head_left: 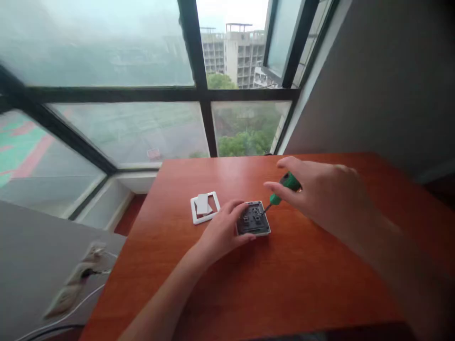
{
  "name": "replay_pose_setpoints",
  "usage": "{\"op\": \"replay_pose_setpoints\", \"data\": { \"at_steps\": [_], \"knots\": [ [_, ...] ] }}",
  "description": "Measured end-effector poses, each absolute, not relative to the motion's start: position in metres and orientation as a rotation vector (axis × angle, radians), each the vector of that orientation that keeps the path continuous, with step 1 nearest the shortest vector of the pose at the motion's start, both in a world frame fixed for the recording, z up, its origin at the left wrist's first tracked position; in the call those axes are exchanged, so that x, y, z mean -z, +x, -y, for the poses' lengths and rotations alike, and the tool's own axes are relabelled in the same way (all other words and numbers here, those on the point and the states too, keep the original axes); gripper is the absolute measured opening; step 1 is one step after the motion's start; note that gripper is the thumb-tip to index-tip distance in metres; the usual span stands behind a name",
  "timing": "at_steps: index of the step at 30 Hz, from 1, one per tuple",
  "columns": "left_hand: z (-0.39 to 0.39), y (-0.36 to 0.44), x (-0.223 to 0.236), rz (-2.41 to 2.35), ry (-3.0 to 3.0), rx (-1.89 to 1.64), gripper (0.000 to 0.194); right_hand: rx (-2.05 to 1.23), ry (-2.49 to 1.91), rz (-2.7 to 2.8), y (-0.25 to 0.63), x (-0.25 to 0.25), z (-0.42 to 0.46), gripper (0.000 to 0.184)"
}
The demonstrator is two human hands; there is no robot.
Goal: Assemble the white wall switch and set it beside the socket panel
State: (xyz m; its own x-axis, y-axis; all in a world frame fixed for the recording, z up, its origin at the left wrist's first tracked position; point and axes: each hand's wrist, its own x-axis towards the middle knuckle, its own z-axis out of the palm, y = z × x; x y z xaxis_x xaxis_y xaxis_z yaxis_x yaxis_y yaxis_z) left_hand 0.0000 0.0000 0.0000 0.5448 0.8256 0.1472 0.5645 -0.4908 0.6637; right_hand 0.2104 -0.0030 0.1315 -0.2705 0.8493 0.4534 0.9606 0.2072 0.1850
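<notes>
A square wall switch [253, 220] with a dark inner face and a pale rim lies on the table. My left hand [224, 225] grips it from the left, thumb at the near edge and fingers at the far edge. In my right hand [313, 184] is a green-handled screwdriver [275, 199], slanting down to the left. Its tip meets the right part of the switch's dark face; whether it sits in a screw is too small to tell. Left of the switch lies a white square frame [194, 215], with white rocker plates [203, 204] resting on it.
The reddish-brown wooden table [302, 284] runs up to windows with a dark window frame [204, 94]. A grey wall [373, 85] rises at the right. Wall sockets [76, 279] with plugs and cables are beyond the table's left edge.
</notes>
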Motion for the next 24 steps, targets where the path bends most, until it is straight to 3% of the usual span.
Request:
{"op": "replay_pose_setpoints", "data": {
  "at_steps": [5,9,17,21,24],
  "knots": [
    [0.001,-0.001,0.000,-1.096,2.213,-0.653,0.072,0.221,-1.618,2.270,0.211,-0.139,0.004,0.026],
    [0.001,-0.001,0.001,-1.099,2.217,-0.650,0.072,-0.047,-1.438,2.292,0.212,-0.139,0.002,0.028],
    [0.001,-0.001,0.002,-1.103,2.231,-0.656,0.072,0.480,-1.751,2.213,0.205,-0.137,-0.001,0.041],
    [0.001,-0.001,0.002,-1.094,2.219,-0.665,0.071,0.047,-1.597,2.302,0.210,-0.144,0.001,0.022],
    [0.001,-0.001,0.001,-1.093,2.215,-0.666,0.071,-0.296,-1.396,2.393,0.217,-0.148,0.002,0.032]
  ]
}}
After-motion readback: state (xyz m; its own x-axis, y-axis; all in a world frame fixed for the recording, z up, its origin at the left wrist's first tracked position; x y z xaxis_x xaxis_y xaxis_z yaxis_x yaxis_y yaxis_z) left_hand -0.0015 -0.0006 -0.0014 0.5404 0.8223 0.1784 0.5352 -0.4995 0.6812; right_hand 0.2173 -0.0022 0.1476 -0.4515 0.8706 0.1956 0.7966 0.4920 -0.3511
